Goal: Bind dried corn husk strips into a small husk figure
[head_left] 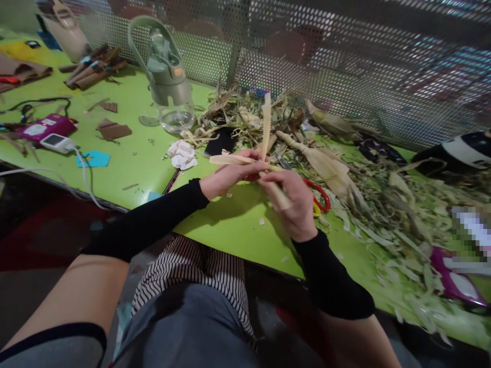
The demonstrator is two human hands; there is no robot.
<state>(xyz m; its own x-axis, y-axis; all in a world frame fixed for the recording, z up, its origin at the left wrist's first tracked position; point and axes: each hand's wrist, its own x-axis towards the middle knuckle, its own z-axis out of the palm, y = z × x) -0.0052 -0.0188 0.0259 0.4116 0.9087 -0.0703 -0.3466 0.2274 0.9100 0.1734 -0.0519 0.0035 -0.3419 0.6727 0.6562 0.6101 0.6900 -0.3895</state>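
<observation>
Your left grip [238,171] and right grip [293,199] are meeting just above the green desk [230,227], both closing their fingers around pale husk strips [266,122]. One strip is standing upright; another is pointing leftward. A red handle [327,199] is lying beside your right grip, near heaped husks [402,230].

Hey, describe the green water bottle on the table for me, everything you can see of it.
The water bottle stands upright on the lime-green table, in front of the perforated screen. Its sage-green lid and upper part look like plastic, with a large loop handle arching overhead and a small orange patch on the side. The lower section is see-through; how much liquid it holds, I can't tell. Dry plant scraps lie close on its right. No hand touches it.
</observation>
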